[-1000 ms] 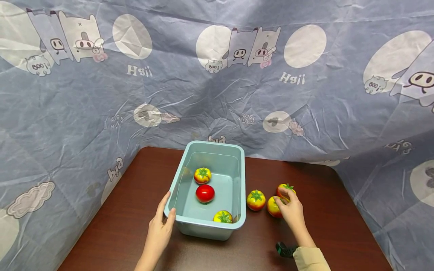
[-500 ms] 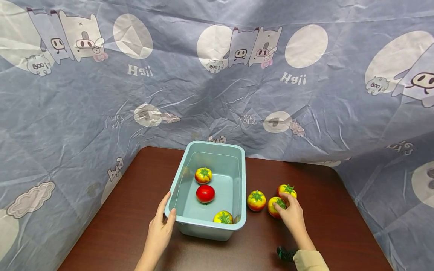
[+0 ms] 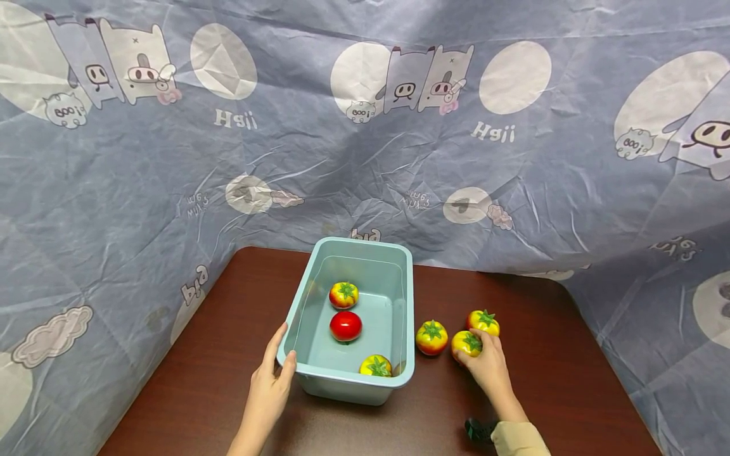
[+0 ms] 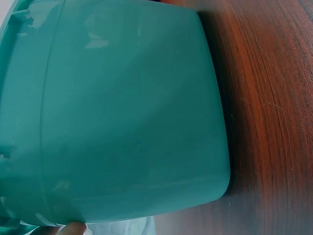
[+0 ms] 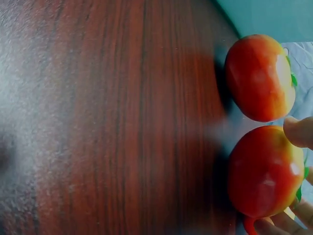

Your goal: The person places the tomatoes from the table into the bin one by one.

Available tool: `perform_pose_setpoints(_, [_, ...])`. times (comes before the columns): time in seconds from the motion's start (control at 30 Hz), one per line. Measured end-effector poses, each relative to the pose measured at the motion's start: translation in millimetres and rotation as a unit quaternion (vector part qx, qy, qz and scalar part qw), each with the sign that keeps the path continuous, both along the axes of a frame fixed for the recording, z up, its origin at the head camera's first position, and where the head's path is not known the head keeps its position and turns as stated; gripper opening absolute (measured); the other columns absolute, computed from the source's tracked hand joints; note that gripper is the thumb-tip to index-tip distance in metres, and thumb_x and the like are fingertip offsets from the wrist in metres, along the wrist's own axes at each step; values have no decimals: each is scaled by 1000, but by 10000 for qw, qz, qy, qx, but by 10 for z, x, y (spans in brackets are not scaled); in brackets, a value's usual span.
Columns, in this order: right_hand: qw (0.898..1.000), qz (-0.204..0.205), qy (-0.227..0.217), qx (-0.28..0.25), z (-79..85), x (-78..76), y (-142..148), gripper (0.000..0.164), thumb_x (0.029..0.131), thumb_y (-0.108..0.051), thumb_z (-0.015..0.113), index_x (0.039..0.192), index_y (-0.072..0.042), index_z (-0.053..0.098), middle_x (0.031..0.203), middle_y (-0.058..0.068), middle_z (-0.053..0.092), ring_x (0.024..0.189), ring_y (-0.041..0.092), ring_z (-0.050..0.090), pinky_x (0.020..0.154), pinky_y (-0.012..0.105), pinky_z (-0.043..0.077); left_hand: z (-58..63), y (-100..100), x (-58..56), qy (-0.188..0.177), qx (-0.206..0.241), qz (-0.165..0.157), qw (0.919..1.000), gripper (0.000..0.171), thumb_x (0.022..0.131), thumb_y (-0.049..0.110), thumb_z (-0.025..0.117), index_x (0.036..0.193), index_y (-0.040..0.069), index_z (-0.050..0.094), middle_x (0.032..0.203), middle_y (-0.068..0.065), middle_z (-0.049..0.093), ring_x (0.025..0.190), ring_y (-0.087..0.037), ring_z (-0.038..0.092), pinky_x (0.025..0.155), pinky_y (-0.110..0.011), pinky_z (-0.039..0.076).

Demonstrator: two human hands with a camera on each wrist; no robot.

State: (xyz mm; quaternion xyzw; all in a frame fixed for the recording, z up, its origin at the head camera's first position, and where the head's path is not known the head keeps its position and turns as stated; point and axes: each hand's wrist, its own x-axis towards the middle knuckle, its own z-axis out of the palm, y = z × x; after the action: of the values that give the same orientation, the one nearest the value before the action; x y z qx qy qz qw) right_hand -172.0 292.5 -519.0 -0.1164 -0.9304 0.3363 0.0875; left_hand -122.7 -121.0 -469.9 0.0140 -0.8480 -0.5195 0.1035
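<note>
Right now, your right hand (image 3: 489, 364) is pinching the middle fruit (image 3: 466, 343), a yellow-and-red one with a green leafy top, which is sitting on the worktop (image 3: 199, 380) to the right of the bin (image 3: 409, 304). That grip is spanning the fruit, the thumb pressing on the side toward the bin and the fingers curling round the opposite side. Toward the bin, the left fruit (image 3: 431, 338) is sitting just beside it, a narrow gap separating the two; just behind, the back fruit (image 3: 485, 320) is partly hiding.

Your left hand (image 3: 268, 387) is resting at the bin's near left corner, its grip spreading wide, fingers lying fairly straight along the left side and thumb touching the near rim. Inside the pale blue-green bin, a red fruit (image 3: 345, 326) is lying around the middle, a yellow-and-red fruit (image 3: 343, 295) is sitting just behind it, and the near fruit (image 3: 374, 365) is occupying the near right corner, the rim partly covering it. Behind the worktop, a printed cloth (image 3: 353, 164) is hanging.
</note>
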Motion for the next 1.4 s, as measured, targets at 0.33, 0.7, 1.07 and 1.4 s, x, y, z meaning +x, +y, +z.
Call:
perform_pose_setpoints(0.33, [9994,99,-185,269,-106,0,-31,76,80,-23,80,138,4,40,131,32,34,119,51,39,103,65,36,22,4,6,-86,26,-27,10000,54,102,26,53,153,29,35,154,-12,42,137,-33,46,103,-57,43])
perform_pose_setpoints(0.7, [9989,145,-69,442,-125,23,-90,79,78,-18,82,140,4,39,128,31,34,117,51,42,100,63,40,16,9,10,-122,31,22,9999,54,102,26,54,152,29,36,153,-14,44,136,-33,47,103,-57,43])
perform_pose_setpoints(1.07, [9992,72,-67,377,-138,34,-96,78,78,-17,82,140,3,39,128,31,33,119,50,42,102,62,38,31,5,8,-150,-17,-11,9999,54,102,27,54,152,30,36,152,-13,45,132,-33,50,101,-57,44])
perform_pose_setpoints(1.4, [9997,-48,-141,190,-134,38,-95,77,80,-20,80,142,1,38,131,31,34,117,51,44,103,64,38,25,-2,16,-84,42,14,10000,54,101,26,54,152,30,36,150,-13,47,131,-30,51,101,-56,44])
